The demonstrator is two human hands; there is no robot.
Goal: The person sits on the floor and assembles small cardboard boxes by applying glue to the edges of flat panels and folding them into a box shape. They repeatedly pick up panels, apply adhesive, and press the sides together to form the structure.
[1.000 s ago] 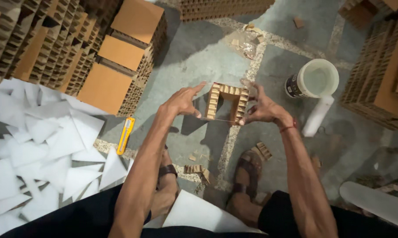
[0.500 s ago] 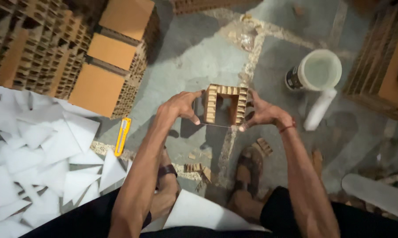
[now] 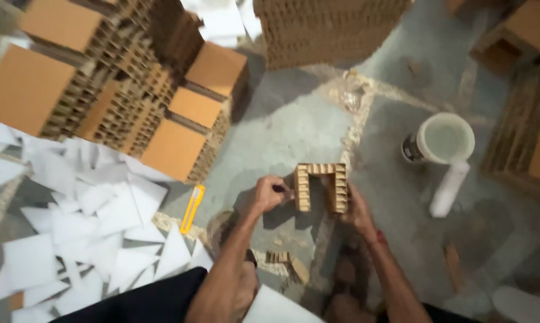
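Note:
A small U-shaped frame of corrugated cardboard strips (image 3: 321, 184) is held above the concrete floor (image 3: 294, 128). My left hand (image 3: 270, 194) pinches its left leg with curled fingers. My right hand (image 3: 358, 211) grips the lower end of its right leg. The open side of the frame faces me. My sandalled feet show below the hands.
A yellow utility knife (image 3: 193, 208) lies on the floor left of my left hand. White paper offcuts (image 3: 84, 221) are heaped at the left. Stacks of cardboard pieces (image 3: 126, 96) stand at the back left, top and right. A white bucket (image 3: 442, 140) and white tube (image 3: 449, 188) sit at the right.
Both hands have drawn the cardboard frame lower and closer to me. My left hand has closed from spread fingers into a pinch on the left leg. The view has shifted.

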